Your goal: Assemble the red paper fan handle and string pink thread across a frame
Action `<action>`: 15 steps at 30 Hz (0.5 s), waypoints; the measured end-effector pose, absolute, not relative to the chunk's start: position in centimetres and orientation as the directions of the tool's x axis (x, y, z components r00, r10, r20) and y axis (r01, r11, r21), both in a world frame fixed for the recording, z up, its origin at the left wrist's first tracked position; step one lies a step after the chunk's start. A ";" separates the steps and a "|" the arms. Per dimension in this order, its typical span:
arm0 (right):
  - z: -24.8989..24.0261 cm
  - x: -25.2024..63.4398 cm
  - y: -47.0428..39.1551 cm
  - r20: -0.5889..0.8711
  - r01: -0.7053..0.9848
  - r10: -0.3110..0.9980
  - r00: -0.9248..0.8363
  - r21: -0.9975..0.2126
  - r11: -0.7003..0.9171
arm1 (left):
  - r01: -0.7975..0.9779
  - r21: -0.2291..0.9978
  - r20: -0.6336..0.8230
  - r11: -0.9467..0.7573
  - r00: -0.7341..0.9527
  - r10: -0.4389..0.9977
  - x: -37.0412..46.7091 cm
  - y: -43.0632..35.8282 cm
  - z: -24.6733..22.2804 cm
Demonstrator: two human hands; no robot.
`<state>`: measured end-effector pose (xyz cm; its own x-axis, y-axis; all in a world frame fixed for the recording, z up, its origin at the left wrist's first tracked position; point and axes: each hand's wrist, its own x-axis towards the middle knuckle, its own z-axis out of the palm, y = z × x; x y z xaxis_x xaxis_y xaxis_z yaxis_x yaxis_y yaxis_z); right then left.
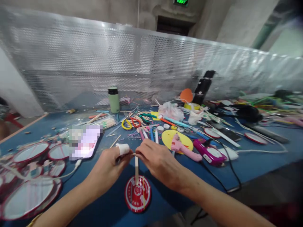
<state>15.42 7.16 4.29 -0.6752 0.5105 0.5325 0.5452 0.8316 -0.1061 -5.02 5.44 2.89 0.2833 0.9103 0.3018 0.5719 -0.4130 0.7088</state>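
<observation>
A flat wooden stick [136,170] runs from my fingertips down onto a round red disc [138,198] with white print, which lies on the blue table in front of me. My left hand [115,162], with a white wrap [123,149] around one finger, pinches at the far end of the stick. Against it, my right hand [157,160] is closed too, its thumb and fingers pressed at the same end. The fingers hide most of that tip, and any small piece between them cannot be made out.
Several red-rimmed round discs [28,195] crowd the left, beside a phone [87,142] on a white cable. Ahead lie yellow-handled scissors [126,124], a green bottle [114,100] and a pink glue gun [182,147] on a yellow disc. A perforated metal panel [94,56] stands behind.
</observation>
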 end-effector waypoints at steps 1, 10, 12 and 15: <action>4.3 16.0 6.4 0.572 0.578 0.521 -0.633 -0.097 0.810 | 0.595 0.692 0.326 -0.409 0.248 0.912 -5.1 5.5 3.1; -2.0 18.7 -1.0 0.724 0.654 0.533 -0.439 -0.149 0.742 | 0.593 0.762 0.374 -0.262 -0.072 0.925 -6.1 -0.2 2.3; -4.0 17.8 -0.6 0.740 0.672 0.540 -0.400 -0.165 0.722 | 0.587 0.753 0.411 -0.298 -0.067 0.909 -5.6 -2.2 0.5; -4.9 16.6 0.1 0.733 0.681 0.551 -0.399 -0.167 0.713 | 0.580 0.767 0.414 -0.276 -0.118 0.903 -4.5 -4.2 -1.7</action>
<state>16.64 0.11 -4.86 -0.3985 0.5515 0.7328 0.6807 0.7134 -0.1667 -4.49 -4.19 -1.73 -0.1180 0.9027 0.4139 0.5797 -0.2758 0.7667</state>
